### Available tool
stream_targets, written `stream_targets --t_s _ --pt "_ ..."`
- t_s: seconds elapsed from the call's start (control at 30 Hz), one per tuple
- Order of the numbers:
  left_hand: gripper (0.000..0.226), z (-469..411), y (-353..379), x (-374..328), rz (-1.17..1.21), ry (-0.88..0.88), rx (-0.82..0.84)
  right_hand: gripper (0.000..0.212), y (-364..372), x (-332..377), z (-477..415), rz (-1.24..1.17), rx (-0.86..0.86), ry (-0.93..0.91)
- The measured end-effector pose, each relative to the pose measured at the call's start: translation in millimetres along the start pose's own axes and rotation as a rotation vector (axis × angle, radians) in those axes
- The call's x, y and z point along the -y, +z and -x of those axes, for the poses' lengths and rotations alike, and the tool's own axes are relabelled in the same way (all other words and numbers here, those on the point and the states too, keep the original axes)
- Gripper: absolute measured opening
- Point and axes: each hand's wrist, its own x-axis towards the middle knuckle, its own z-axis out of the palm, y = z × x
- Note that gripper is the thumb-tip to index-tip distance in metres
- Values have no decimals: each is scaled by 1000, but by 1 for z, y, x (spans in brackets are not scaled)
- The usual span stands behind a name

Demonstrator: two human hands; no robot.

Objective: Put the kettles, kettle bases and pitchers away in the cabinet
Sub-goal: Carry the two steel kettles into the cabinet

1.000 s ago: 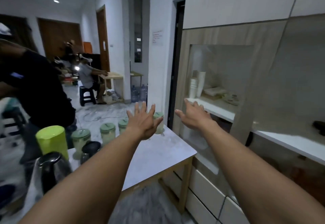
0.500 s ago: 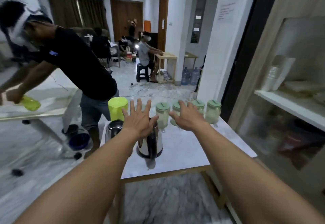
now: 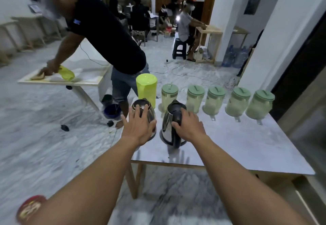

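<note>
Person [image 3: 105,35] wiping far table [image 3: 84,73]; bucket [image 3: 112,111], perhaps, beneath.

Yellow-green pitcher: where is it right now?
In the head view, the yellow-green pitcher stands at the far left corner of the table, behind the left kettle, left of the green-lidded pitchers.

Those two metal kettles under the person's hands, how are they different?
The left kettle has a steel-coloured top; the right kettle has a black lid. The left hand lies spread over the left kettle, while the right hand curls round the right kettle's black handle. Both have shiny steel bodies and stand upright on the table.
</note>
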Motion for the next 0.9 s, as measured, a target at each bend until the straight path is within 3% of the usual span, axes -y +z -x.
stream_targets --t_s 0.23,0.37,0.53,0.73,0.9 --pt "76 -15 47 30 271 -164 -36 74 50 -3 -22 -101 -39 68" --pt "71 -30 71 39 560 -335 -75 83 77 -7 -32 -342 -71 179" --pt "41 -54 88 45 811 -558 -74 50 101 -12 -43 -688 -171 346" --pt "25 -67 102 57 1049 -624 -93 19 115 -13 -55 -863 -194 403" --pt "22 -71 107 56 1035 -629 -125 25 125 -14 -63 -975 -253 442"
